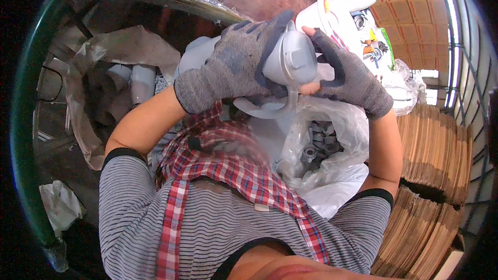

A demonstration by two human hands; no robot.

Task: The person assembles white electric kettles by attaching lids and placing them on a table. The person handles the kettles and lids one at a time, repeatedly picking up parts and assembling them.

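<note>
We see both gloved hands raised together over the lap, with a grey plastic part caught between them. Our left hand is wrapped around its near-left side, fingers curled over the top and clamped on it; our right hand presses in from the other side, thumb bare at the tip and laid against the part's right flank, so it too is closed on the piece. The part sits squarely between the two palms, touching both, neither hand nearer than the other. Its long axis seems to run from up by the fingertips down toward our chest, where a thin curved flange hangs just below the left hand's wrist. Directly beneath the right hand, well below the part, lies an open clear plastic bag with more grey pieces in it. Off to the right of that hand stand stacks of flat brown cardboard
</note>
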